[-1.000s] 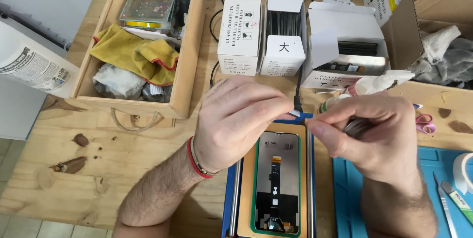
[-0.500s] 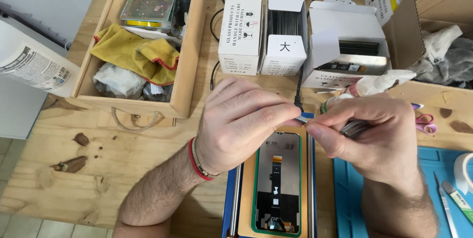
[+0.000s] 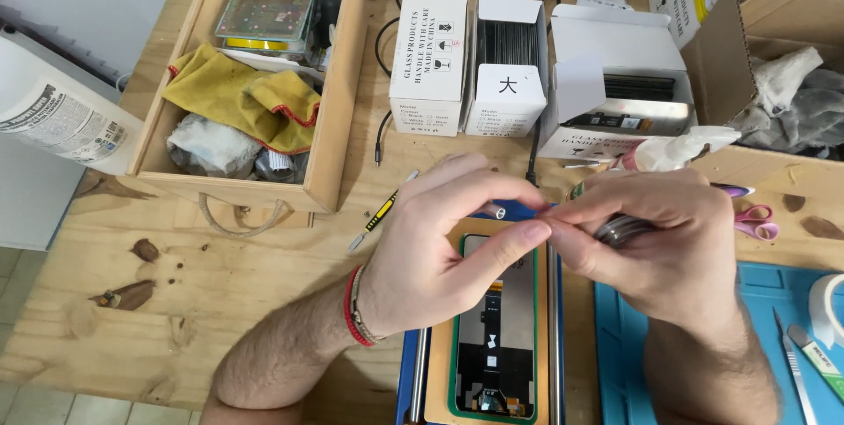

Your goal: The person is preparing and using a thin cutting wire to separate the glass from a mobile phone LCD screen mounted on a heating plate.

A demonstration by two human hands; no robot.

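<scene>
Nearby, wooden crate (image 3: 327, 117), white boxes (image 3: 428, 65), scissors (image 3: 758, 219).

Roll of tape (image 3: 622, 231): dark, ring-shaped, seen partly edge-on, mostly hidden inside the right hand (image 3: 668, 245), held above the counter. Any loose end at the pinched fingertips was too small to make out.

Opened phone (image 3: 495, 328): lay flat, long axis running toward the viewer, green-edged frame on a tan backing. Dark interior exposed, with an orange strip near mid-height and small white marks lower down. Top end was covered by the left hand (image 3: 440, 258).
</scene>
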